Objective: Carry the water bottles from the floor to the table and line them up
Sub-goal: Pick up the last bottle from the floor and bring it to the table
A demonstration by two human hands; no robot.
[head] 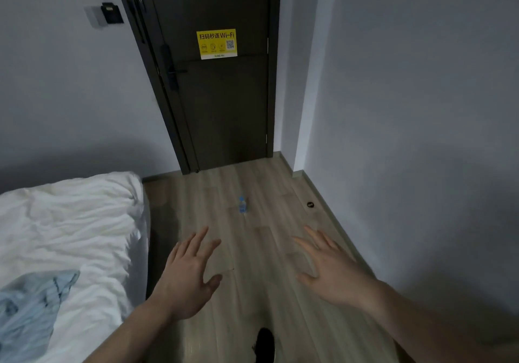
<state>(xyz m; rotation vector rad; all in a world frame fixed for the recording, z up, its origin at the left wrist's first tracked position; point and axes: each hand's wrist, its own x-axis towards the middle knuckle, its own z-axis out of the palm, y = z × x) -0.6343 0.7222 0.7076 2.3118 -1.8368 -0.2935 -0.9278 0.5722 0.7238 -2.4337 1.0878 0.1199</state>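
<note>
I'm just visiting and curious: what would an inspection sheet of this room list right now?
Surface: wood-look plank floor; no table in view.
Job's things: one small clear plastic water bottle with blue label upright on the floor.
Clutter: small dark round object by the right wall; dark shoe.
Grippers: left hand and right hand open, empty.
Cables: nothing seen.
Surroundings: white rumpled bed, dark door with yellow Wi-Fi sticker.

Hotel/rental bedroom, prob. Bed [64, 230] w/ rumpled white duvet at left, dark entry door [224, 96] w/ yellow Wi-Fi QR sticker [216, 43], key-card holder [111, 13] on wall, wood-look floor [252, 250].
</note>
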